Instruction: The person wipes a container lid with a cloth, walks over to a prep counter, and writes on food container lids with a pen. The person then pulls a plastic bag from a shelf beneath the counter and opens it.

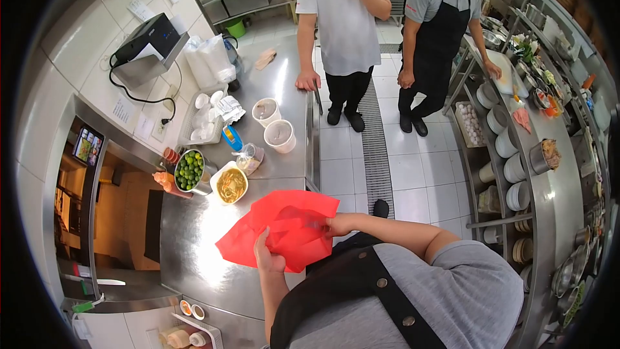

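A red fabric-like bag [284,216] is spread between my two hands above the steel counter [194,252]. My left hand [269,257] is closed on the bag's near side, with the thumb and a finger showing against the red material. At the bag's right edge, my right hand [337,223] grips the material, its fingertips partly hidden. Just beyond the bag stands a white bowl [224,197] of yellowish food with broth. A metal container [205,184] of green limes touches or nearly touches it on the left.
Behind the bowl are two lidded tubs [279,137], a blue-and-yellow device [232,137] and a plastic bin [190,130]. An orange bottle [169,183] stands by the limes. Two people [342,19] stand across the counter. Shelves of bowls [515,169] line the right side.
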The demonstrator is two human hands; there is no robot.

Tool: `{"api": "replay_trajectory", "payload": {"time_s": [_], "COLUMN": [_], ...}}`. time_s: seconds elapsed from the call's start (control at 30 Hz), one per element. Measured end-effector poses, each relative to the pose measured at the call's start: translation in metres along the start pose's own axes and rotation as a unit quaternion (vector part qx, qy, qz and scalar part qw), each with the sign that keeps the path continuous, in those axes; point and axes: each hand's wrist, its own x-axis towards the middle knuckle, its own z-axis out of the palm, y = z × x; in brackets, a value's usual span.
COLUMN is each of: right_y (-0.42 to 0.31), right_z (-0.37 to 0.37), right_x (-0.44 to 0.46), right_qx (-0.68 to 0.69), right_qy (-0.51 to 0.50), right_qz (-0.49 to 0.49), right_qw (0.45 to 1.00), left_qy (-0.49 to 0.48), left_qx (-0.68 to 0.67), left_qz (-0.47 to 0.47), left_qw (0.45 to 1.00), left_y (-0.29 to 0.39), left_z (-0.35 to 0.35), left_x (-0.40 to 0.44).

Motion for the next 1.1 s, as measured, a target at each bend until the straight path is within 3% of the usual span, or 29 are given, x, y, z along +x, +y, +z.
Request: {"api": "replay_trajectory", "payload": {"time_s": [0.2, 0.3, 0.4, 0.5, 0.67, 0.77, 0.87, 0.93, 0.97, 1.07, 1.1], "right_y": [-0.006, -0.027, -0.066, -0.094, -0.153, -0.152, -0.149, -0.127, -0.114, -0.088, -0.089], "right_z": [-0.008, -0.022, -0.040, -0.055, -0.077, -0.073, -0.066, -0.061, -0.059, -0.053, -0.052], "right_x": [-0.001, -0.006, -0.021, -0.021, -0.030, -0.023, -0.019, -0.014, -0.012, 0.000, -0.004], "right_qx": [-0.020, -0.027, -0.020, 0.041, 0.170, -0.030, -0.148, -0.161, -0.163, -0.170, -0.135], "right_qy": [0.009, -0.054, 0.008, 0.111, 0.180, 0.258, 0.227, 0.221, 0.215, 0.163, 0.212], "right_qz": [0.025, 0.066, 0.015, -0.176, -0.204, -0.237, -0.087, -0.081, -0.078, -0.017, -0.027], "right_qw": [0.999, 0.996, 1.000, 0.977, 0.947, 0.936, 0.959, 0.958, 0.960, 0.972, 0.967], "left_qy": [-0.006, -0.004, 0.014, -0.021, -0.052, -0.075, -0.048, -0.002, -0.025, 0.024, 0.002], "left_qx": [-0.002, -0.009, 0.000, -0.016, -0.023, -0.014, 0.046, 0.129, 0.093, 0.149, 0.141], "left_qz": [0.000, -0.007, 0.015, -0.002, -0.036, -0.072, -0.071, -0.070, -0.073, -0.032, -0.021], "left_qw": [1.000, 1.000, 1.000, 1.000, 0.998, 0.994, 0.995, 0.989, 0.993, 0.988, 0.990], "left_y": [-0.003, -0.001, -0.006, -0.006, -0.010, -0.019, -0.018, -0.015, -0.007, 0.009, 0.016], "left_z": [-0.002, 0.004, -0.010, -0.014, 0.010, 0.020, 0.023, 0.023, 0.031, 0.034, 0.031], "left_x": [0.004, -0.002, 0.009, 0.008, -0.006, -0.014, -0.019, -0.018, -0.028, -0.037, -0.040]}}
